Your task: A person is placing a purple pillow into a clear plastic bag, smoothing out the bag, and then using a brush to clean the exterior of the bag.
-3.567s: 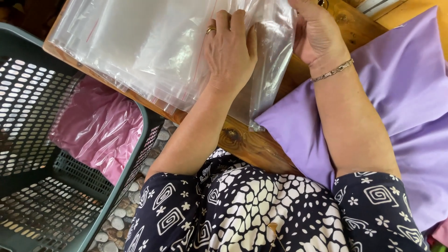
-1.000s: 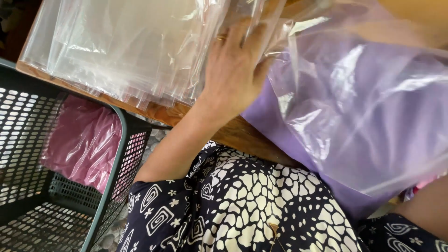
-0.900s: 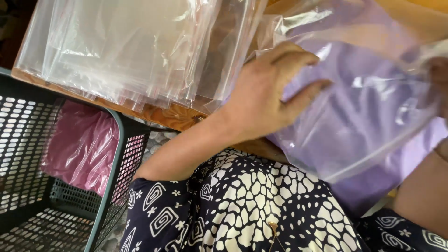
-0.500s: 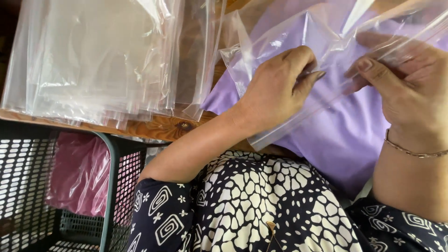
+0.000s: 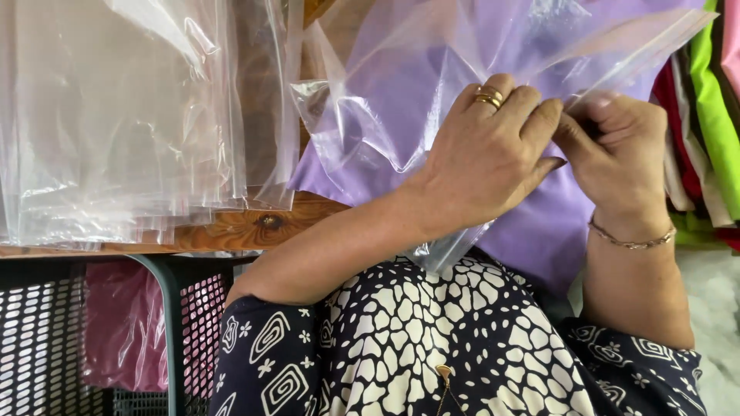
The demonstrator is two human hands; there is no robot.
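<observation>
A clear bag [image 5: 401,100] is held up at centre frame over a purple cloth [image 5: 539,223]. Its upper edge is pinched by the left hand [image 5: 486,154] and, just beside it at 3 o'clock, by the right hand [image 5: 617,154], fingertips almost meeting. A stack of clear bags [image 5: 131,115] lies at 9 o'clock on a wooden board [image 5: 254,227]. A basket [image 5: 166,308] with a pink bag [image 5: 123,331] sits at 7 o'clock, and folded cloths [image 5: 713,115] at 3 o'clock.
</observation>
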